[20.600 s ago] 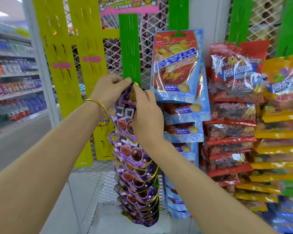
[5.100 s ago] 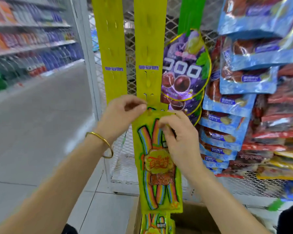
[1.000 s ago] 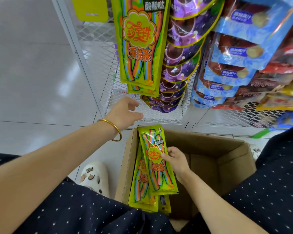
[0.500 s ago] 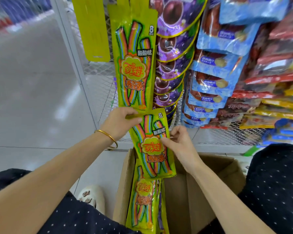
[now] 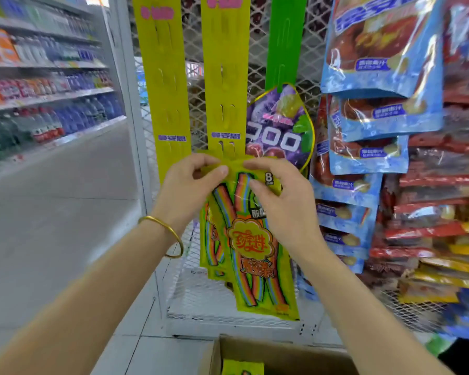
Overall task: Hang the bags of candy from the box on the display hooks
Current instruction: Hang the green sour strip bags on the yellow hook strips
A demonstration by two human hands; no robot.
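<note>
**Head view: one bag at the hook, stock left in the box**

Fingertips [image 5: 222,170] of both hands pinch the top edge of a rainbow candy bag [image 5: 251,244]. The left hand [image 5: 190,188] grips the left corner and the right hand [image 5: 280,204] grips the right corner, thumb across the front. The bag's top sits at the lower hooks of the yellow hook strip [image 5: 225,77], and the rest hangs free below the hands. Judgement: this bag is being threaded on and cannot be confirmed as hung.

Done: more matching hung bags [image 5: 210,239] show behind it on the same strip. The purple grape bags [image 5: 279,131] under the green strip [image 5: 280,41] and the blue bags [image 5: 377,77] beside them are up.

Left: the cardboard box [image 5: 282,353] at the bottom edge holds at least one more yellow bag [image 5: 241,368]. The neighbouring yellow strip [image 5: 160,77] carries nothing in view, and the hooks above the hands are bare.

Not verifiable: the fingers cover the hook and the bag's hang hole. The frame cuts off the box, so its count is unknown. The red and yellow packs [image 5: 439,212] at the far right are blurred.
</note>
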